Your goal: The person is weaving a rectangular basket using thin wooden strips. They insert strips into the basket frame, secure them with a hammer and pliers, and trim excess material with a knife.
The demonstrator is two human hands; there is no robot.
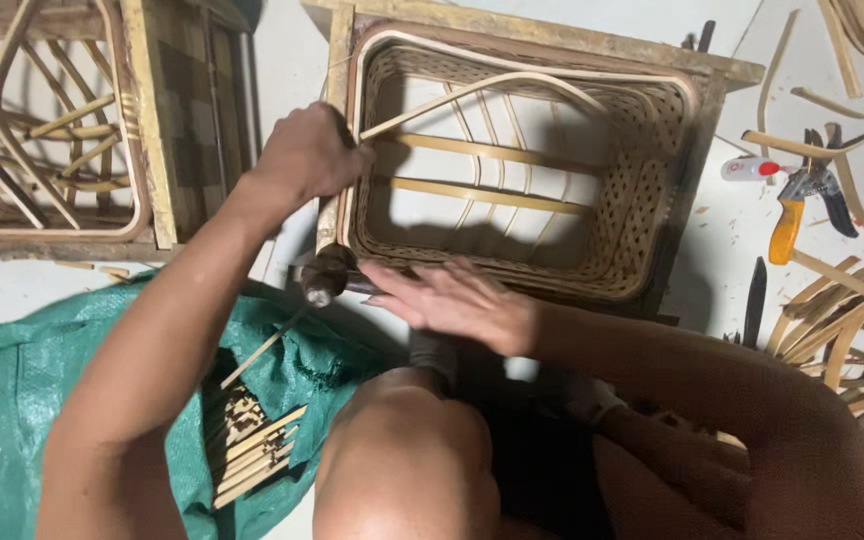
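Head view: we see woven basket (642, 215) sitting in wooden frame (552, 35) on floor. L hand (307, 155) is clenched round a curved bamboo strip (472, 92) at basket's left rim. R hand (447, 298) is spread flat (blurred), fingers touching near rim beside a dark tool (324, 280).

A second frame (62, 120) with bent strips inside lies at the upper left on the pale floor (812, 60). A green sack (22, 370) is spread at the lower left, with a bundle of short sticks (252, 450) lying on it. On the right lie orange-handled shears (802, 200), a small white bottle (752, 168) just beside them, a dark blade (755, 300) below, and loose strips (842, 320) scattered about.
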